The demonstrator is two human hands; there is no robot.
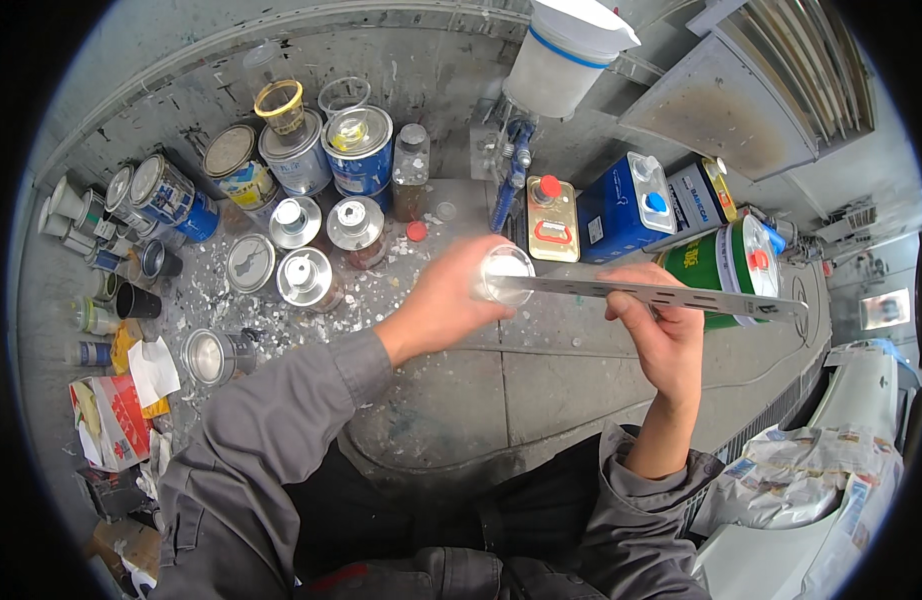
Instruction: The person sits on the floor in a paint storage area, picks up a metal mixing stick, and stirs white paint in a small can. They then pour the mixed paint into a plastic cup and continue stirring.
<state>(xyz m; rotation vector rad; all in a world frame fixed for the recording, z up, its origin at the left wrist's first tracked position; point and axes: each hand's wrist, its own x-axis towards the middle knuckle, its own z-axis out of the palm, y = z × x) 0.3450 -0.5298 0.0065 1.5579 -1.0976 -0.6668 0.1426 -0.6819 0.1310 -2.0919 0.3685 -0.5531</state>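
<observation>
My left hand (443, 298), slightly blurred, is wrapped round a clear plastic cup (508, 270) with something white inside. In my right hand (667, 338) is a long, flat metal strip with slots (733, 300), like a mixing stick, pinched between thumb and fingers. One end of the strip reaches the cup's mouth; the other points right. I cannot tell how far the strip goes into the cup. Left of my left hand stand several cans with white spouts, one of them a can with amber sides (357, 230).
Paint cans (359, 160) line the back wall. A yellow rectangular tin with a red cap (552, 222), a blue canister (616, 212) and a green drum (716, 262) stand behind my right hand. A lidded clear cup (209, 357) is on the left. White flakes litter the worktop.
</observation>
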